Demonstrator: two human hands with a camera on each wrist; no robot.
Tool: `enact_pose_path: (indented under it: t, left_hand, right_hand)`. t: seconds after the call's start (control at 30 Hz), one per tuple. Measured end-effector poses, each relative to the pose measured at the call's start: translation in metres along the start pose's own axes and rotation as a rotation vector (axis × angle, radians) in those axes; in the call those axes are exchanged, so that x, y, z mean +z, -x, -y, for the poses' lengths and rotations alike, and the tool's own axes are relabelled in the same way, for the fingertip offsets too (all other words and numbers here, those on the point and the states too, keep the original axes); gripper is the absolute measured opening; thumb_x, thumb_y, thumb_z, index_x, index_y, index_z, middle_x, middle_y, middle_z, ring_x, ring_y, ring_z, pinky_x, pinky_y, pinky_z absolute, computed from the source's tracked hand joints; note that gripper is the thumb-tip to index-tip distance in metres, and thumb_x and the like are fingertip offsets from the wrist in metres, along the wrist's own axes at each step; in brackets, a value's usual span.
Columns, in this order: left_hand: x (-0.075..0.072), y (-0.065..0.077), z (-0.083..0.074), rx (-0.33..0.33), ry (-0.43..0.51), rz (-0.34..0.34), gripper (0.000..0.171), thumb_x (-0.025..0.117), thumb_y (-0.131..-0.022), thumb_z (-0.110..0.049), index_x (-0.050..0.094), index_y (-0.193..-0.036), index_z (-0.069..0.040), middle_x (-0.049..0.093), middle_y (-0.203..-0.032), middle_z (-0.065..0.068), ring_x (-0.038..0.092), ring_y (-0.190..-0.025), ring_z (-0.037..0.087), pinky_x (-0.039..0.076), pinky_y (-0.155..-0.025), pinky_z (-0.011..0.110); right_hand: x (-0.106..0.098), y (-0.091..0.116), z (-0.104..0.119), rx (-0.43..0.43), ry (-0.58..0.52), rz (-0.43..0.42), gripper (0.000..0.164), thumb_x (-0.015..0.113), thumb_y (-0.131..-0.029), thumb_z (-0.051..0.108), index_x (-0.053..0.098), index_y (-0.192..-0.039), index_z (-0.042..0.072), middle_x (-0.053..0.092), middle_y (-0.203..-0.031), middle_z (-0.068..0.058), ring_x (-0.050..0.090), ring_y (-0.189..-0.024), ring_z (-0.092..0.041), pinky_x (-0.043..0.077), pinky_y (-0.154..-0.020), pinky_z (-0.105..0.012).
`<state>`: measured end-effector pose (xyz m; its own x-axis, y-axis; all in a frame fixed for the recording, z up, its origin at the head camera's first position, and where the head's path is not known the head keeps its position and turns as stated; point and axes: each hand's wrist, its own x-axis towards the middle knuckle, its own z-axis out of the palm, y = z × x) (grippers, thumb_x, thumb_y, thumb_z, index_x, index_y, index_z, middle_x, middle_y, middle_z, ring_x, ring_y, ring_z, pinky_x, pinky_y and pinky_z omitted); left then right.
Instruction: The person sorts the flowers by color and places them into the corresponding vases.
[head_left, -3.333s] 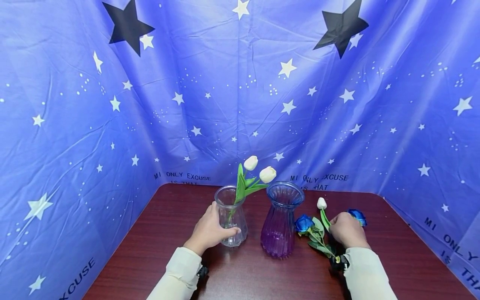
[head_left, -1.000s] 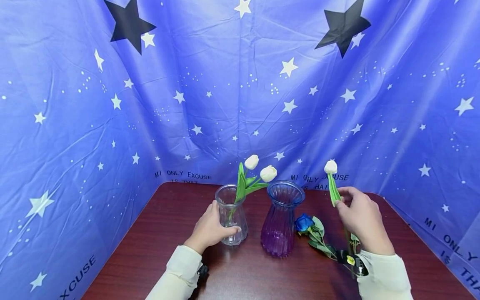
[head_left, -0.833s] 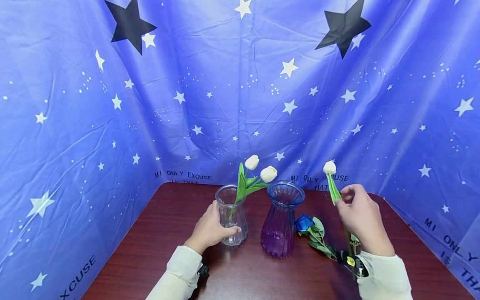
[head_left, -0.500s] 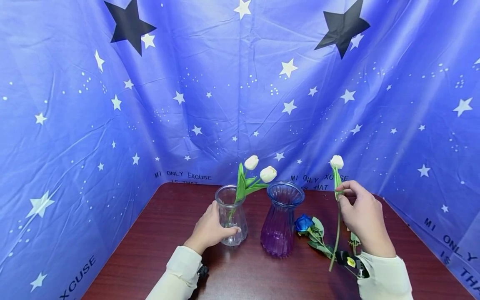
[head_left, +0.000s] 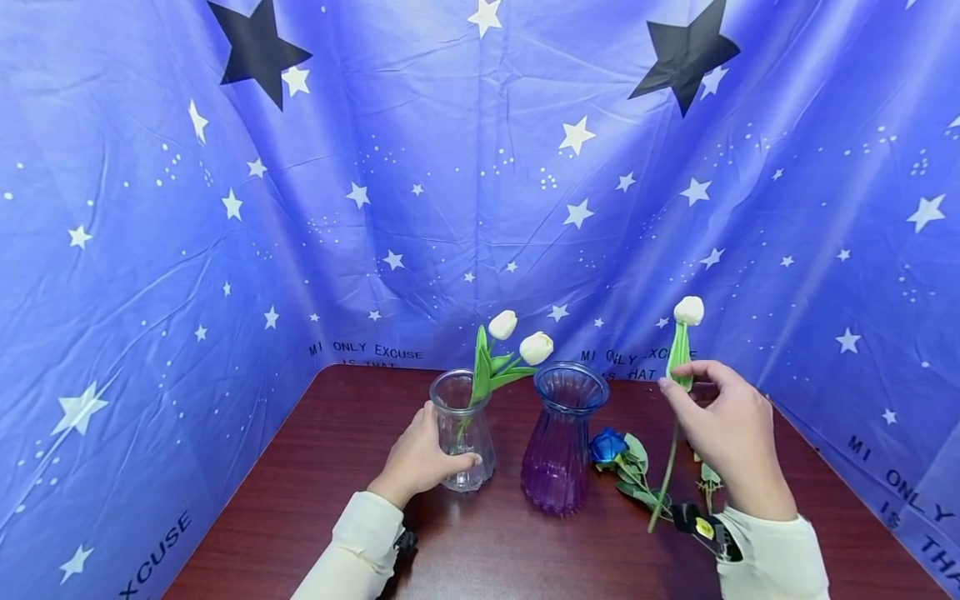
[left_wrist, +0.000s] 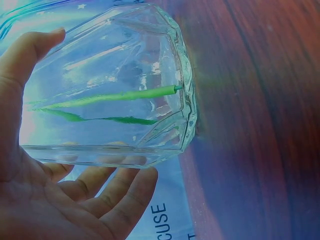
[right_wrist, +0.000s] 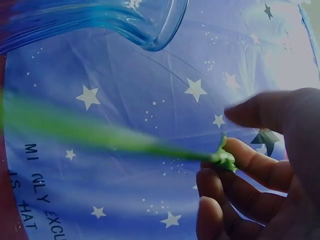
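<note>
My left hand grips a clear glass vase that stands on the table. Two white tulips lean to the right out of its mouth. The left wrist view shows a green stem inside the glass, with the thumb and fingers of the hand on either side. Raised at the right, my right hand holds another white tulip upright by its leaves. In the right wrist view its blurred stem runs left from the curled fingers, with the thumb lifted apart.
Between the hands stands a ribbed vase, blue at the top and purple below. A blue rose lies right of it. More leaves show by the right wrist. Starry blue cloth surrounds the dark red table.
My right hand has picked the white tulip up from the table and raised it; its stem has swung to hang down left of the wrist. The left hand has stayed on the glass vase.
</note>
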<state>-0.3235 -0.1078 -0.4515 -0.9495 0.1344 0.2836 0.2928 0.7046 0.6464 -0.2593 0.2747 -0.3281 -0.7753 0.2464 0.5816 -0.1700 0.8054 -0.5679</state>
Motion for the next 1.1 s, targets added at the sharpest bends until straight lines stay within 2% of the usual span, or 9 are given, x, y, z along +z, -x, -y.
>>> enact_pose_path:
  t: [0.13, 0.33, 0.5, 0.63, 0.87, 1.1]
  left_hand:
    - [0.0, 0.0, 0.0, 0.0, 0.003, 0.0, 0.096, 0.09, -0.069, -0.057, 0.044, -0.141, -0.013, 0.059, -0.123, 0.006, 0.063, -0.112, 0.024, 0.055, -0.094, 0.048]
    - [0.0, 0.001, 0.001, 0.002, 0.005, 0.0, 0.097, 0.09, -0.069, -0.057, 0.043, -0.142, -0.013, 0.059, -0.124, 0.006, 0.063, -0.113, 0.024, 0.055, -0.095, 0.048]
    - [0.0, 0.0, 0.0, 0.004, 0.009, -0.003, 0.096, 0.09, -0.069, -0.056, 0.044, -0.142, -0.014, 0.058, -0.125, 0.006, 0.063, -0.114, 0.024, 0.054, -0.095, 0.049]
    - [0.0, 0.0, 0.0, 0.008, 0.008, -0.004, 0.096, 0.09, -0.069, -0.056, 0.044, -0.141, -0.013, 0.058, -0.125, 0.007, 0.063, -0.113, 0.025, 0.054, -0.095, 0.049]
    - [0.0, 0.0, 0.0, 0.003, 0.008, -0.005, 0.095, 0.09, -0.068, -0.055, 0.044, -0.14, -0.013, 0.058, -0.124, 0.006, 0.063, -0.113, 0.025, 0.054, -0.096, 0.049]
    - [0.0, 0.0, 0.0, 0.004, -0.001, -0.004, 0.095, 0.09, -0.068, -0.057, 0.045, -0.139, -0.013, 0.058, -0.123, 0.006, 0.063, -0.112, 0.025, 0.054, -0.094, 0.049]
  right_hand:
    - [0.0, 0.002, 0.004, 0.012, -0.018, -0.039, 0.039, 0.081, -0.087, 0.05, 0.073, -0.108, 0.018, 0.075, -0.087, -0.007, 0.058, -0.067, 0.002, 0.041, -0.064, -0.026]
    - [-0.003, 0.003, 0.007, 0.019, -0.043, -0.122, 0.028, 0.084, -0.086, 0.039, 0.076, -0.103, 0.018, 0.073, -0.083, -0.007, 0.054, -0.066, 0.008, 0.037, -0.068, -0.025]
    - [-0.006, 0.005, 0.012, 0.026, -0.059, -0.155, 0.024, 0.082, -0.089, 0.035, 0.076, -0.103, 0.017, 0.071, -0.081, -0.004, 0.054, -0.065, 0.006, 0.038, -0.067, -0.024]
    - [-0.008, 0.007, 0.015, 0.027, -0.079, -0.186, 0.023, 0.081, -0.089, 0.033, 0.074, -0.105, 0.018, 0.069, -0.082, 0.004, 0.054, -0.068, 0.006, 0.038, -0.068, -0.021]
    - [-0.01, 0.008, 0.018, -0.024, -0.181, -0.262, 0.036, 0.086, -0.085, 0.02, 0.072, -0.117, 0.016, 0.063, -0.082, 0.033, 0.057, -0.068, 0.011, 0.041, -0.065, -0.007]
    - [-0.015, 0.009, 0.023, -0.1, -0.234, -0.314, 0.048, 0.087, -0.082, 0.011, 0.073, -0.127, 0.021, 0.066, -0.091, 0.036, 0.058, -0.065, 0.01, 0.042, -0.06, -0.005]
